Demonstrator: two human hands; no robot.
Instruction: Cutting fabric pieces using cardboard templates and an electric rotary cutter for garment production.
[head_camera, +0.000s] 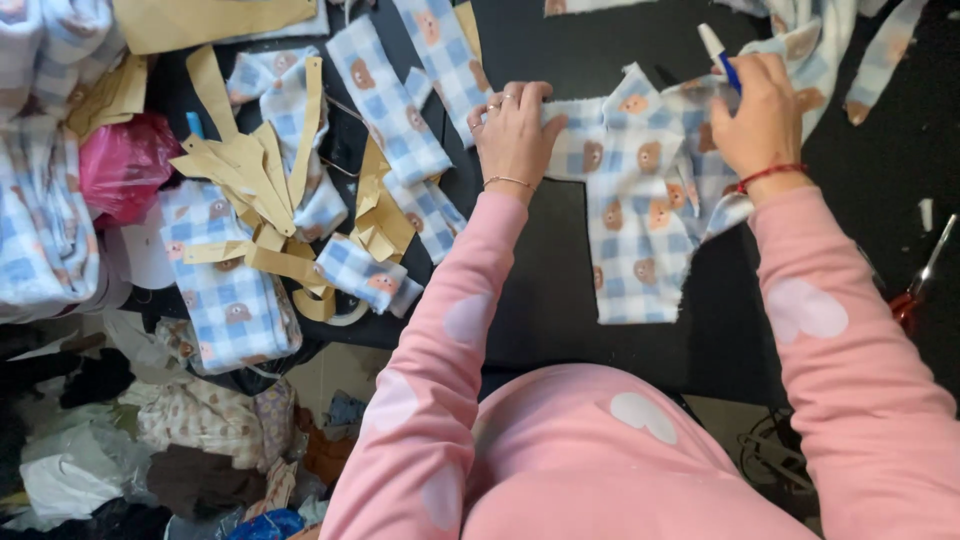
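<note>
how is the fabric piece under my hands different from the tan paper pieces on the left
The fabric piece is blue and white checked with small brown bear faces; the tan paper pieces are plain. The fabric piece lies spread flat, pinned by the left hand and the right hand, which holds a pen; the tan paper pieces sit untouched in a loose heap. Both lie on the black table.

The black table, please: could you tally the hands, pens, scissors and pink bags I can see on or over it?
Hands: 2, the left hand pressing the checked cloth, the right hand holding the pen
Pens: 1
Scissors: 1
Pink bags: 1
Total: 5
</note>
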